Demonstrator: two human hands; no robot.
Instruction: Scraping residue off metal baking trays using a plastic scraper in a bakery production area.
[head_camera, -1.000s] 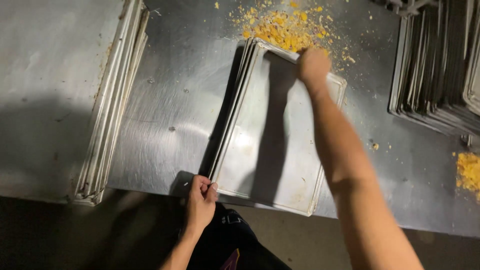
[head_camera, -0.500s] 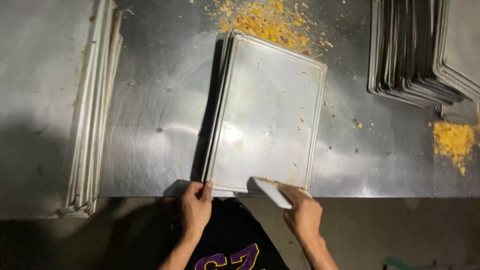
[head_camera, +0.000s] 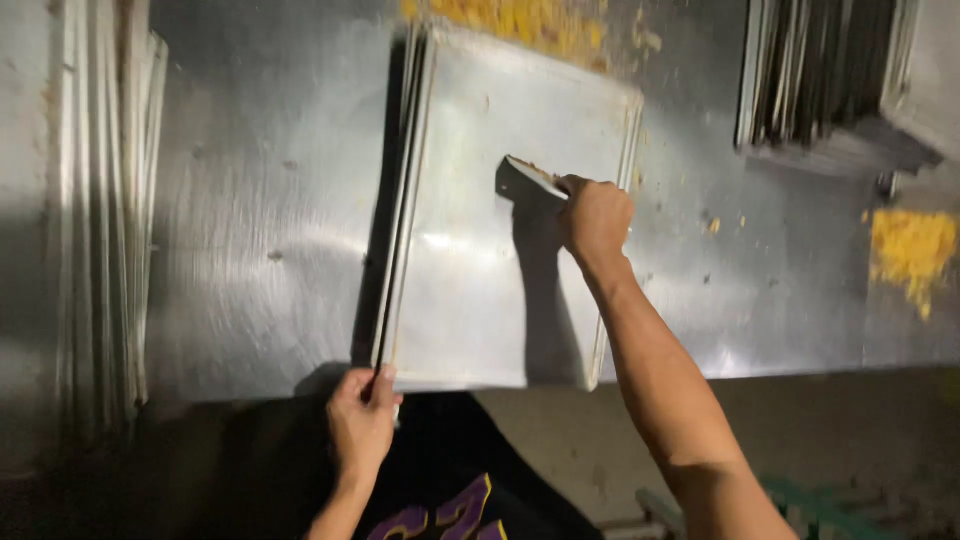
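Lying flat on the steel surface (head_camera: 260, 200), the rectangular grey metal baking tray (head_camera: 480, 300) tops a small stack of like trays, its near edge jutting just past the front lip of the surface. The right hand (head_camera: 595, 215) is clenched around the handle of a flat metal scraper (head_camera: 530, 178), whose blade rests on the tray's upper middle with a little yellow residue along its edge. The left hand (head_camera: 362, 420) grips the near left corner of the stack, fingers closed on the tray edges. To do this scraping well, I judge the blade should lie at a low angle with its full edge touching the metal, while the left hand pins the stack so that it cannot slide. Strokes are best aimed away from the body, toward the yellow crumbs (head_camera: 520, 20) heaped just beyond the tray's far edge. Another yellow pile (head_camera: 910, 250) lies at the right, well apart. 2 further stacks of trays are in view: 1 at the far right (head_camera: 830, 90) and 1 at the left (head_camera: 95, 220).
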